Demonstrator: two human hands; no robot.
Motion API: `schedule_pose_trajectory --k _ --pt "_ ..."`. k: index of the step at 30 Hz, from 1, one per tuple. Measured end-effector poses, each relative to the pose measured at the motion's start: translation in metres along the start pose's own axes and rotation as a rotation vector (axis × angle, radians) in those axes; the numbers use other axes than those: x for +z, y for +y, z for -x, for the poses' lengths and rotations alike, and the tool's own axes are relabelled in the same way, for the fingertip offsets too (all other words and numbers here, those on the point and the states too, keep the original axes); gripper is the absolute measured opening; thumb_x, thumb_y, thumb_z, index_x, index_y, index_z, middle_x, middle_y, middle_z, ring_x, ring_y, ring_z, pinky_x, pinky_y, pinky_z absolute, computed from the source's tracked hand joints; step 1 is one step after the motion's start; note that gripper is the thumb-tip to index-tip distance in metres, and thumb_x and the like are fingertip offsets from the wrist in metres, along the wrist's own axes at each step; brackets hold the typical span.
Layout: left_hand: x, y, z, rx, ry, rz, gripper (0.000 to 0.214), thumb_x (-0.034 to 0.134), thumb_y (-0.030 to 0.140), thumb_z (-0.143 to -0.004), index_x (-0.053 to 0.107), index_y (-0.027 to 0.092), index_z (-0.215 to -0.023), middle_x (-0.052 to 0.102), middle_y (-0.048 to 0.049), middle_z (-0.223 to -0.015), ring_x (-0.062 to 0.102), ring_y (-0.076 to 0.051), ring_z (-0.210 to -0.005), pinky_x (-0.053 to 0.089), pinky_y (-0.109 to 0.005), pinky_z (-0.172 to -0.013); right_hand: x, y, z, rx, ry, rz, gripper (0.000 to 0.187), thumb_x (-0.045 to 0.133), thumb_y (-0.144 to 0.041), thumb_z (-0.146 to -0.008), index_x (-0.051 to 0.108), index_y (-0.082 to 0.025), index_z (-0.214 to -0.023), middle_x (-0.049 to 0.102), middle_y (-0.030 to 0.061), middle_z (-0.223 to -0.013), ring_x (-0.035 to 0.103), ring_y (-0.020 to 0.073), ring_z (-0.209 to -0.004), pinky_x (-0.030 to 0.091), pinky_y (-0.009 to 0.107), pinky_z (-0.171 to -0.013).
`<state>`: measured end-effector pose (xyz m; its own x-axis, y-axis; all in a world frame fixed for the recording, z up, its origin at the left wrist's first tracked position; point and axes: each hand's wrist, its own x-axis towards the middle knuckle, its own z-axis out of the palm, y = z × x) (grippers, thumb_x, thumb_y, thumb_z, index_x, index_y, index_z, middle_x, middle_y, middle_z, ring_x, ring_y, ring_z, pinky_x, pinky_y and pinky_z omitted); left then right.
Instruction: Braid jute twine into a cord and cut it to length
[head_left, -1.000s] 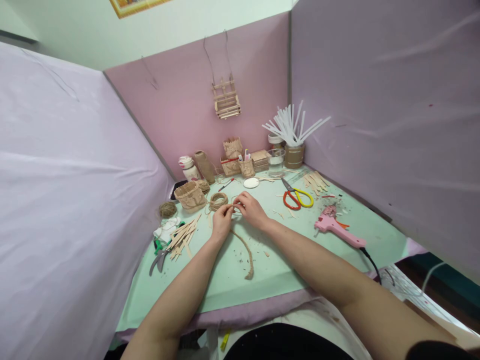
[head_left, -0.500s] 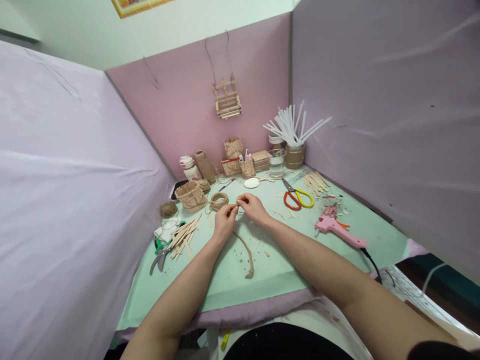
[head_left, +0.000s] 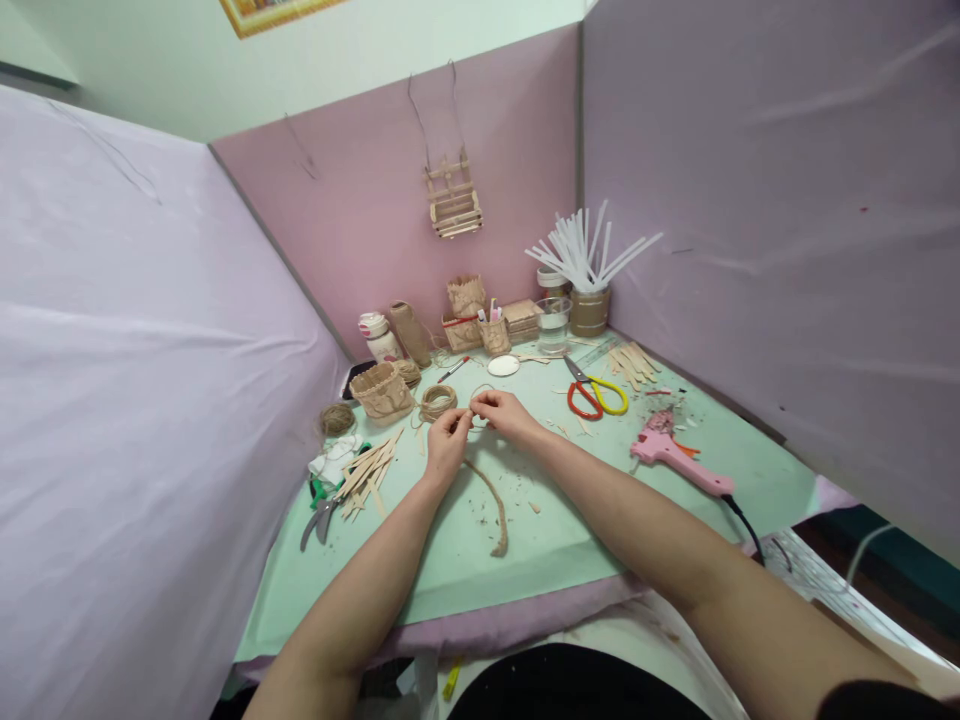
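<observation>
My left hand (head_left: 448,443) and my right hand (head_left: 504,412) meet over the middle of the table, fingertips pinched close together. Both are closed on a tan length of twine-wrapped cord (head_left: 496,505), whose thicker end curves down towards me and lies on the green cloth. A thin loop of twine (head_left: 484,388) shows just beyond my right fingers. A coil of twine (head_left: 439,402) lies right behind my left hand. The exact spot between the fingertips is hidden.
Wooden sticks (head_left: 367,473) and green-handled shears (head_left: 321,522) lie left. Scissors with red and yellow handles (head_left: 596,393) and a pink glue gun (head_left: 679,458) lie right. Along the back stand a woven basket (head_left: 382,392), a water cup (head_left: 553,325) and a pot of white sticks (head_left: 590,312).
My hands have shifted very slightly left, the right fingers drawing closer over the left ones. The twine loop beyond them shows more clearly. The cord's lower end has stayed put.
</observation>
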<state>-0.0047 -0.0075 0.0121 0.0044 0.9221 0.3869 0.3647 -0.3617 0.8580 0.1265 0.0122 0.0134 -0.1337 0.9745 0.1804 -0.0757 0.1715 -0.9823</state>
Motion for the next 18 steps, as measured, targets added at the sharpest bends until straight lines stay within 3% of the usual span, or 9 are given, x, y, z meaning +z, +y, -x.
schedule_pose_trajectory --k 8,13,18 --pt "0.002 -0.011 -0.004 -0.196 0.003 0.165 0.026 0.061 0.041 -0.07 0.064 0.017 -0.08 0.061 -0.0012 -0.075 0.053 -0.013 -0.068 0.042 -0.022 -0.056 0.0 0.006 -0.005 -0.051 0.037 0.099 0.018 0.057 -0.033 -0.068 0.056 -0.016 -0.063 0.052 -0.0025 -0.06 0.046 0.0105 -0.059 0.037 0.023 -0.058" --pt "0.002 -0.013 -0.008 -0.352 0.017 0.298 0.025 0.067 0.037 -0.063 0.063 0.016 -0.075 0.059 0.0012 -0.069 0.048 -0.008 -0.056 0.039 -0.021 -0.052 -0.001 0.006 -0.004 -0.031 -0.016 0.11 0.018 0.055 -0.034 -0.07 0.058 -0.017 -0.066 0.05 -0.0031 -0.059 0.045 0.0106 -0.057 0.036 0.023 -0.057" --pt "0.003 -0.015 -0.01 -0.394 0.04 0.386 0.025 0.07 0.034 -0.057 0.063 0.015 -0.074 0.055 0.0026 -0.065 0.044 -0.006 -0.052 0.035 -0.02 -0.05 -0.001 0.011 -0.006 -0.031 0.011 0.126 0.018 0.054 -0.033 -0.071 0.06 -0.016 -0.067 0.054 -0.0017 -0.061 0.049 0.0117 -0.06 0.038 0.024 -0.06"
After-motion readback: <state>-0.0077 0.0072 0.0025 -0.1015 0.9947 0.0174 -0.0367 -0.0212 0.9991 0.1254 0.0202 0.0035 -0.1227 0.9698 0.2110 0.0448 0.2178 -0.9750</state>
